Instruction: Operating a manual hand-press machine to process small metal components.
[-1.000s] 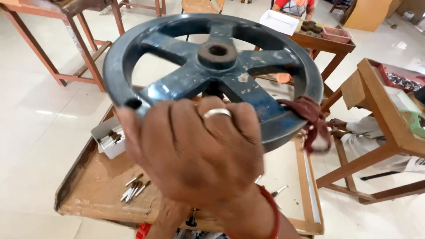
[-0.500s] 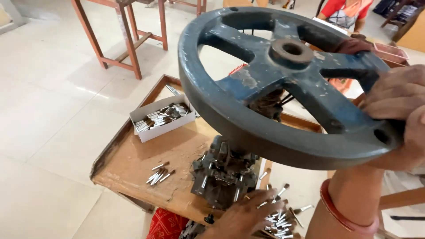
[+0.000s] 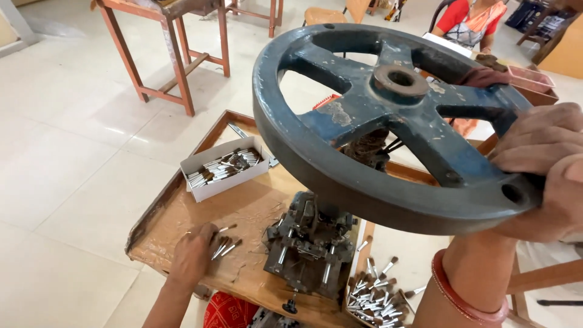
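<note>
On the right edge of the view, the right hand grips the rim of the big blue-grey cast-iron handwheel, fingers curled over the top and thumb beneath, much as half a second before, though the wheel now sits a little further right and its handle hole points toward the wrist. Down on the wooden tabletop, the left hand has come into full view, lying palm-down with its fingers spread loosely over a few small metal pins; whether it pinches one cannot be told. Just right of it stands the dark press die block under the wheel's screw. A white cardboard box of pins lies farther back, and a loose heap of pins lies at the front right.
</note>
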